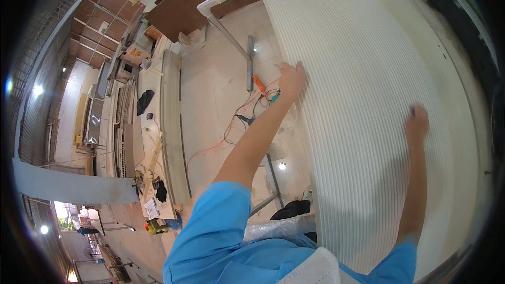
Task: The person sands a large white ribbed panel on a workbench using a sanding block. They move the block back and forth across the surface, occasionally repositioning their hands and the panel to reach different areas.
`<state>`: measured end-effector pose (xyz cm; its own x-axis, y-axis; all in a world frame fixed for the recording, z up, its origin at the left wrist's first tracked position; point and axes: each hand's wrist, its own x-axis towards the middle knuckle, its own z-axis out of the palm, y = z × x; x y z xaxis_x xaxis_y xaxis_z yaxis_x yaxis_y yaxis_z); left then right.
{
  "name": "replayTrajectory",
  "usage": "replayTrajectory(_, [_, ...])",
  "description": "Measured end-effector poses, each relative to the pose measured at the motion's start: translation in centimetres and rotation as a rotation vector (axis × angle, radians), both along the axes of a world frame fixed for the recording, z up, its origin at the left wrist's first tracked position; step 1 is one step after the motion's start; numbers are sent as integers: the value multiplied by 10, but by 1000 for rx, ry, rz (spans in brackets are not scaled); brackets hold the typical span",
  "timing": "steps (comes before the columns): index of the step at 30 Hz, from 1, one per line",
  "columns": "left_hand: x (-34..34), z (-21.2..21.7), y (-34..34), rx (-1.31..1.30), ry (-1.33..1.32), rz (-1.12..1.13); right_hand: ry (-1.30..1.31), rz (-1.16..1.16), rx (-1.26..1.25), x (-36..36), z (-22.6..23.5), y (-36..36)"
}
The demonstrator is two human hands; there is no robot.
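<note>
A long cream-white panel [363,89] with fine parallel ribs lies in front of me, running from near my body to the far end. My left hand [292,80] is at the panel's left edge, its fingers bent over the rim and gripping it. Above the ribbed face, toward the right side, my right hand [417,123] is closed and a little blurred by motion. A small dark spot shows at its fingertips; what it is I cannot make out.
Left of the panel, an orange-handled tool [259,84] and tangled cables lie on the floor near a metal stand [250,63]. A long workbench [152,147] with tools and black cloths stands further left. A brown board [194,2] stands at the far end.
</note>
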<state>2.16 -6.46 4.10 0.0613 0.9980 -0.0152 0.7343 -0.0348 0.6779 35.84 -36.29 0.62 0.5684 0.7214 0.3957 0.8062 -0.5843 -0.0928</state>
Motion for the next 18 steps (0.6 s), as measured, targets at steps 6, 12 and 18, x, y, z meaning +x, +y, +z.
replayTrajectory(6, [2,-4,-2,-15,-7,27,104,-200,-33,-73,20,-283])
replayTrajectory(12, [6,3,-5,-17,29,30,95,-133,-34,-28,13,-137])
replayTrajectory(18, [4,2,-4,-24,-5,42,203,-45,-8,4,19,96])
